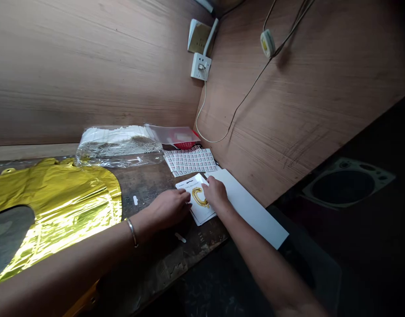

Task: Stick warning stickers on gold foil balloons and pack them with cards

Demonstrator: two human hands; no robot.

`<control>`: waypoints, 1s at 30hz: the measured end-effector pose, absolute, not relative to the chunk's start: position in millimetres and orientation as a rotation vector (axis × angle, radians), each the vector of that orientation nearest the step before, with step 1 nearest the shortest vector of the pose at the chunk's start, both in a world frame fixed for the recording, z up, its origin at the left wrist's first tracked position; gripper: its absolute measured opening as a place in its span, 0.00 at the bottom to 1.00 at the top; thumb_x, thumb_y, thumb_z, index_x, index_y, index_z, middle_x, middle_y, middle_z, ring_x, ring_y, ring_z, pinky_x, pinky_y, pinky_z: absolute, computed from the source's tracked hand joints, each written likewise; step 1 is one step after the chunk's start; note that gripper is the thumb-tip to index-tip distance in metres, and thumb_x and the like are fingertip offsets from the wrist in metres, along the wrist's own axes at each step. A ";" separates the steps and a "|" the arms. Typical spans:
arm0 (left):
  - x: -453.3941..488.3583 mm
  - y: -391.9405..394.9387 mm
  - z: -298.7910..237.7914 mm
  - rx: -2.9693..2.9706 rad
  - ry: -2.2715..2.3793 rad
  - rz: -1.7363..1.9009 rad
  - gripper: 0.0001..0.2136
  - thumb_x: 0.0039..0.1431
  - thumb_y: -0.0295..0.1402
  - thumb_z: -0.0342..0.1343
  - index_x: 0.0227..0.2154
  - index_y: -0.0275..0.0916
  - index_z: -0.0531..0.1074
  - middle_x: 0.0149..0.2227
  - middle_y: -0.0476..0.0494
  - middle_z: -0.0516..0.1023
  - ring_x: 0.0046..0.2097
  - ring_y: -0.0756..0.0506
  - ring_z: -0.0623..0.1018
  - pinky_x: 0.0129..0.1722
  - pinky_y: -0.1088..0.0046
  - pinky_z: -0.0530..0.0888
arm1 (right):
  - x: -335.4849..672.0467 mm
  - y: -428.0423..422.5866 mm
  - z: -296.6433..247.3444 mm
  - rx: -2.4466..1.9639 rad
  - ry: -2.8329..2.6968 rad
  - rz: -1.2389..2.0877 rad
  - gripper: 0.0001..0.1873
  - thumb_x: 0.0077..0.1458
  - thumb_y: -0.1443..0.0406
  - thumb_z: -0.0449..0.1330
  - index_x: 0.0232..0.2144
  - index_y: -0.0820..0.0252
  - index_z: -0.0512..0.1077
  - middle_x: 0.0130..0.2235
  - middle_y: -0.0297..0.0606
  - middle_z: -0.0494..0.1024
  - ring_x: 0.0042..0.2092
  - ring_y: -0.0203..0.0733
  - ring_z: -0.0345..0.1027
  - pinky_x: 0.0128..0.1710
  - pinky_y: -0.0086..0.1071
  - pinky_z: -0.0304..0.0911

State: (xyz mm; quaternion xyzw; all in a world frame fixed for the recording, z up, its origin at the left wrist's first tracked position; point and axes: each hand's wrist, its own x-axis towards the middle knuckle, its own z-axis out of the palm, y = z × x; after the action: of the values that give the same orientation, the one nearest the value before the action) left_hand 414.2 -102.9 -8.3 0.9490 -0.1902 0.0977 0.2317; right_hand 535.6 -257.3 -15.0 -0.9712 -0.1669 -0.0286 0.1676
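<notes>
A stack of white foil balloon cards [196,212], the top one printed with a gold curved balloon, lies on the dark table between my hands. My right hand [216,193] grips the right side of the cards, with its thumb on the printed face. From the left, my left hand [172,206] closes its bent fingers on the opposite edge; its thumb is partly hidden. Beneath my right wrist, a long white sheet of card [251,207] reaches past the table's edge.
Gold foil balloons [76,202] spread over the left side. Behind are a clear bag of white straw-like pieces [119,143], a printed sticker sheet [191,160] and a red packet [188,143]. A cable [235,112] hangs along the wall from a socket [201,66].
</notes>
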 end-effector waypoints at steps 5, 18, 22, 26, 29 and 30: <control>430.1 -109.9 -23.4 2.734 -0.507 0.288 0.18 0.63 0.43 0.50 0.54 0.47 0.69 0.58 0.38 0.68 0.61 0.29 0.63 0.58 0.38 0.54 | 518.5 -251.6 -9.5 -2.851 -0.570 -0.221 0.15 0.61 0.61 0.57 0.47 0.63 0.71 0.50 0.45 0.73 0.51 0.48 0.67 0.51 0.45 0.63; 436.0 -107.3 -25.9 2.765 -0.603 0.276 0.18 0.62 0.43 0.51 0.53 0.46 0.69 0.57 0.39 0.69 0.58 0.34 0.67 0.58 0.52 0.62 | 518.8 -400.0 7.5 -3.013 -0.539 0.043 0.37 0.49 0.55 0.64 0.57 0.72 0.66 0.59 0.60 0.67 0.60 0.58 0.62 0.56 0.41 0.58; 435.4 -107.6 -27.8 2.750 -0.581 0.278 0.18 0.63 0.43 0.50 0.53 0.46 0.69 0.59 0.38 0.68 0.60 0.32 0.65 0.58 0.50 0.61 | 517.2 -395.7 9.1 -3.015 -0.544 0.065 0.30 0.53 0.54 0.60 0.54 0.69 0.70 0.57 0.59 0.70 0.58 0.58 0.64 0.54 0.42 0.59; 435.5 -108.1 -31.0 2.718 -0.559 0.267 0.19 0.62 0.44 0.51 0.53 0.46 0.69 0.59 0.38 0.67 0.60 0.32 0.65 0.59 0.49 0.61 | 519.0 -397.1 18.9 -2.992 -0.595 0.058 0.19 0.59 0.55 0.57 0.46 0.62 0.73 0.50 0.48 0.76 0.51 0.49 0.71 0.51 0.42 0.63; 438.3 -105.5 -32.2 2.670 -0.535 0.254 0.18 0.60 0.42 0.53 0.52 0.45 0.71 0.59 0.39 0.68 0.60 0.33 0.65 0.60 0.50 0.60 | 519.1 -396.5 20.0 -2.989 -0.585 -0.020 0.15 0.63 0.57 0.55 0.44 0.61 0.72 0.45 0.41 0.77 0.45 0.42 0.72 0.48 0.44 0.66; 439.1 -104.6 -31.3 2.648 -0.525 0.249 0.18 0.60 0.42 0.55 0.52 0.45 0.71 0.58 0.39 0.69 0.60 0.33 0.65 0.60 0.49 0.60 | 518.0 -395.5 20.0 -2.990 -0.574 -0.060 0.14 0.64 0.59 0.54 0.44 0.62 0.72 0.45 0.41 0.77 0.45 0.42 0.72 0.48 0.43 0.66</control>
State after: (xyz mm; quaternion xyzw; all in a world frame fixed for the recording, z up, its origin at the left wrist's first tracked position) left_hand 439.1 -104.6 -31.3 0.9542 -0.1892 0.0897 0.2136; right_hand 518.0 -395.5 20.0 -0.9808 -0.1882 -0.0198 0.0481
